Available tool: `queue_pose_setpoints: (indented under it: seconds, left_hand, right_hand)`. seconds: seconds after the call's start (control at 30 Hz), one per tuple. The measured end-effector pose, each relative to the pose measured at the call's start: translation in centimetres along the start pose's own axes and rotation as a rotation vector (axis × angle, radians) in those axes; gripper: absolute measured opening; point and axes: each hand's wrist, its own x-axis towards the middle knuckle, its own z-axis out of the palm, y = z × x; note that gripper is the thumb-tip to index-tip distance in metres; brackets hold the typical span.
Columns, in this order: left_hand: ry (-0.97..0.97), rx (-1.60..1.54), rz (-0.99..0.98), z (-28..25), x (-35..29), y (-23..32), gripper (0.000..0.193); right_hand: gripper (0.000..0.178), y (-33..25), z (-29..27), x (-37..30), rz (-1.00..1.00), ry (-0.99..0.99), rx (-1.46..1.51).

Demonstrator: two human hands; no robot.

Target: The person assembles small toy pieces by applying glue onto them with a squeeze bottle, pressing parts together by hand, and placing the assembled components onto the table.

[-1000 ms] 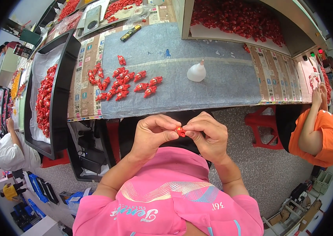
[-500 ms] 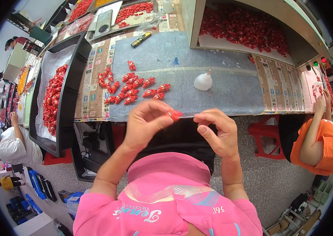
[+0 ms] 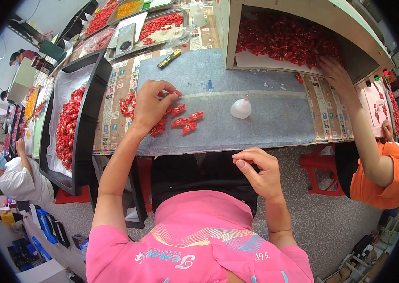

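Note:
Over the left part of the blue-grey mat (image 3: 275, 108), my left hand (image 3: 149, 104) pinches a small red plastic piece (image 3: 177, 93) between thumb and fingertips. Below and beside it lie several similar red pieces (image 3: 179, 122) with pale markings, some hidden by the hand. My right hand (image 3: 259, 170) hangs in front of the table edge near my lap, its fingers curled and the thumb close to them. Whatever it may hold is too small or hidden to make out. A white squeeze bottle (image 3: 241, 108) with a thin tip stands on the mat between the hands.
At left stands a black tray (image 3: 82, 113) heaped with red pieces. A yellow-black marker-like tool (image 3: 169, 59) and a phone (image 3: 126, 37) lie farther back. A boxy open cabinet (image 3: 230, 37) full of red pieces is at right, with a co-worker's hand (image 3: 336, 73) reaching into it.
My left hand has gone from in front of my body forward over the mat with the red piece. My right hand has sunk slightly. The co-worker at right now reaches into the cabinet.

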Motion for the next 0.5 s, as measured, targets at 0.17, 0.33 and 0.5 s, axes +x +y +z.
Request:
queue_pose_setpoints:
  seconds: [0.17, 0.33, 0.5]
  left_hand:
    - [0.131, -0.012, 0.092, -0.9, -0.3, -0.6, 0.016]
    - [0.159, 0.008, 0.046, -2.8, -2.3, 1.6, 0.013]
    - [0.186, -0.049, 0.165, -2.0, -5.7, 3.3, 0.014]
  right_hand:
    - [0.011, -0.1, -1.1, 0.4, 0.026, 0.016, -0.025]
    - [0.010, 0.0, -3.9, 2.0, -0.054, 0.179, -0.205]
    - [0.012, 1.3, -7.0, 6.4, -0.073, 0.299, -0.336]
